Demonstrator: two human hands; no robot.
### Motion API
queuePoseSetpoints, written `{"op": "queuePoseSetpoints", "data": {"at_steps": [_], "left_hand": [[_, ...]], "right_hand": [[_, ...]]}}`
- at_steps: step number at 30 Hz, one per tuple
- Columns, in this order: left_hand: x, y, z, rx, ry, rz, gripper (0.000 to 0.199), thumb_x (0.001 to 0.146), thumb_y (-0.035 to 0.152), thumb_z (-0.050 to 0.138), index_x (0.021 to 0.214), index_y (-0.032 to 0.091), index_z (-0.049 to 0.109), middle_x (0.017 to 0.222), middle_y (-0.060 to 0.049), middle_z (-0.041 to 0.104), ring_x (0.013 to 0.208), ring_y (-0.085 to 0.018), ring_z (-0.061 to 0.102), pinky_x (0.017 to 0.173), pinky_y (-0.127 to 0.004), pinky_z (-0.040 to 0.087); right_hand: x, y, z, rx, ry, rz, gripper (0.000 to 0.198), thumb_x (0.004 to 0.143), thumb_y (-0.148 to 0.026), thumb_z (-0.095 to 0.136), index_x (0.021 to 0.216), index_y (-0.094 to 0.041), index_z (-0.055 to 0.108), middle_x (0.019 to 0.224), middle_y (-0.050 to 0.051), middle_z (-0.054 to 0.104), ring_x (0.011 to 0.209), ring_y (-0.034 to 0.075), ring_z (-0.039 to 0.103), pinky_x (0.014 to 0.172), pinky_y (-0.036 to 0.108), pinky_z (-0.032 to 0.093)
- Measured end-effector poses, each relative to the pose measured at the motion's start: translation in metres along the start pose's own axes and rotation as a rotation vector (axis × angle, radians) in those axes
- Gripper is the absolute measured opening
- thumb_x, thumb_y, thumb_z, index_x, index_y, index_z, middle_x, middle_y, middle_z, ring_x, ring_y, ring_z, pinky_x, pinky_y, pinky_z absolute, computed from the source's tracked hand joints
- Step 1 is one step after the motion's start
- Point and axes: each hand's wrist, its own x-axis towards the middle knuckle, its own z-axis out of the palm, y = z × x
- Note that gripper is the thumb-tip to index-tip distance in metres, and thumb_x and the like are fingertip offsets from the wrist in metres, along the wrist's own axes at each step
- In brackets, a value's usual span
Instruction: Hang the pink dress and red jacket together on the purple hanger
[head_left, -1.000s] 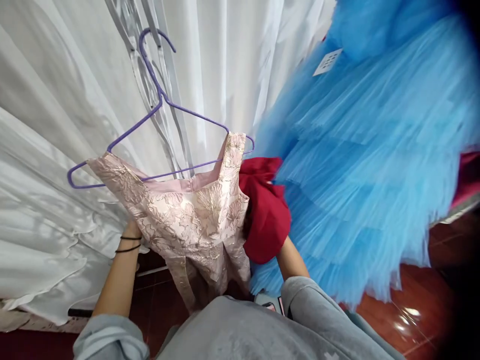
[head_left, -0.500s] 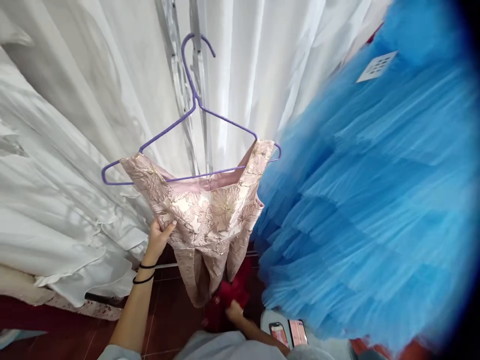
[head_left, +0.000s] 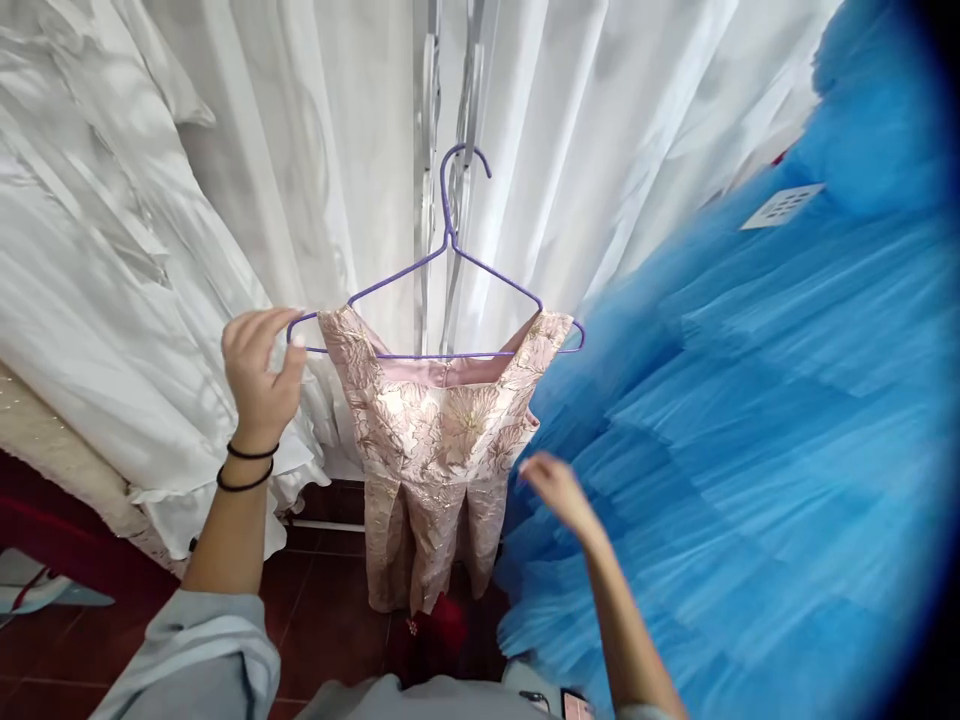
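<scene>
A pink dress (head_left: 442, 420) with a raised gold floral pattern hangs on a purple clothes hanger (head_left: 495, 268). The hanger's hook is up at a metal rail (head_left: 429, 110). My left hand (head_left: 261, 375), with two black hair ties on its wrist, has thumb and fingers closed about the hanger's left end. Just off the right side of the dress is my right hand (head_left: 556, 490), its fingers loosely bent with nothing seen in them. Below the hem lies a dark red piece of cloth (head_left: 448, 622), partly hidden.
White gowns (head_left: 127, 290) hang at the left. A full blue tulle dress (head_left: 735, 420) with a white tag (head_left: 782, 207) fills the right side. Pale curtains (head_left: 525, 120) stand behind. Near my lap is a phone (head_left: 576, 705); the floor (head_left: 330, 600) has dark red tiles.
My left hand has left the side of the bodice and gone up to the hanger's end. My right hand has risen from the red cloth. Dress and hanger now appear further right.
</scene>
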Motion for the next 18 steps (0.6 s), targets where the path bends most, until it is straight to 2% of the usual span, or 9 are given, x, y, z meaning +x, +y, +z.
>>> {"op": "queuePoseSetpoints", "data": {"at_steps": [2,4,5,6,8,10,12,15,18], "left_hand": [[0.020,0.007,0.005,0.104,-0.175,0.088,0.039,0.092,0.040,0.049,0.121,0.019,0.063,0.119,-0.010,0.066,0.116,-0.026,0.053,0.108,-0.043,0.032],[0.030,0.009,0.016,0.154,-0.309,0.073,0.038,0.091,0.042,0.048,0.118,0.020,0.064,0.115,-0.011,0.067,0.111,-0.028,0.054,0.103,-0.043,0.034],[0.032,0.008,0.020,0.170,-0.353,0.048,0.035,0.092,0.042,0.048,0.113,0.021,0.066,0.110,-0.011,0.067,0.107,-0.028,0.055,0.101,-0.043,0.034],[0.032,0.007,0.023,0.180,-0.372,0.022,0.032,0.092,0.041,0.047,0.106,0.021,0.067,0.105,-0.011,0.068,0.104,-0.028,0.056,0.100,-0.042,0.035],[0.029,0.001,0.023,0.189,-0.352,-0.014,0.029,0.091,0.041,0.048,0.099,0.022,0.068,0.098,-0.010,0.068,0.099,-0.027,0.056,0.096,-0.040,0.035],[0.026,-0.006,0.013,0.200,-0.318,-0.053,0.029,0.091,0.042,0.049,0.100,0.022,0.068,0.097,-0.009,0.068,0.095,-0.026,0.057,0.091,-0.036,0.037],[0.023,-0.018,0.001,0.189,-0.297,-0.130,0.032,0.092,0.043,0.048,0.101,0.020,0.068,0.092,-0.008,0.068,0.087,-0.022,0.057,0.082,-0.032,0.039],[0.011,-0.043,-0.011,0.001,-0.232,-0.351,0.030,0.089,0.040,0.052,0.089,0.015,0.068,0.075,-0.003,0.062,0.073,-0.015,0.052,0.072,-0.026,0.037],[-0.019,-0.060,-0.006,-0.274,-0.157,-0.657,0.022,0.079,0.034,0.059,0.080,0.013,0.064,0.068,0.000,0.059,0.066,-0.012,0.051,0.066,-0.023,0.039]], "right_hand": [[0.056,0.022,-0.022,0.005,0.156,-0.014,0.041,0.095,-0.051,0.043,0.109,-0.017,0.060,0.106,0.012,0.064,0.094,0.021,0.061,0.079,0.036,0.052],[0.110,0.031,-0.035,0.018,0.242,-0.074,0.051,0.090,-0.050,0.050,0.129,-0.017,0.052,0.126,0.015,0.057,0.115,0.026,0.054,0.090,0.041,0.048],[0.133,0.032,-0.038,0.034,0.232,-0.121,0.058,0.087,-0.049,0.054,0.135,-0.017,0.049,0.132,0.015,0.055,0.121,0.026,0.051,0.093,0.040,0.047],[0.153,0.032,-0.037,0.056,0.152,-0.154,0.057,0.086,-0.049,0.054,0.134,-0.017,0.051,0.128,0.014,0.058,0.118,0.025,0.052,0.091,0.038,0.047],[0.180,0.031,-0.032,0.102,-0.045,-0.167,0.047,0.087,-0.048,0.050,0.119,-0.015,0.062,0.109,0.012,0.067,0.099,0.022,0.059,0.081,0.032,0.048],[0.191,0.032,-0.026,0.167,-0.156,-0.137,0.044,0.088,-0.049,0.047,0.098,-0.012,0.069,0.087,0.010,0.068,0.080,0.018,0.059,0.072,0.029,0.045],[0.191,0.035,-0.024,0.268,-0.168,-0.098,0.047,0.087,-0.053,0.049,0.088,-0.011,0.070,0.076,0.007,0.065,0.071,0.015,0.057,0.067,0.026,0.044],[0.183,0.038,-0.025,0.455,-0.219,-0.004,0.049,0.080,-0.057,0.059,0.086,-0.010,0.071,0.070,0.005,0.063,0.066,0.013,0.056,0.060,0.022,0.044],[0.176,0.033,-0.018,0.616,-0.348,0.096,0.048,0.072,-0.056,0.068,0.084,-0.010,0.073,0.070,0.005,0.064,0.064,0.012,0.057,0.058,0.021,0.047]]}}
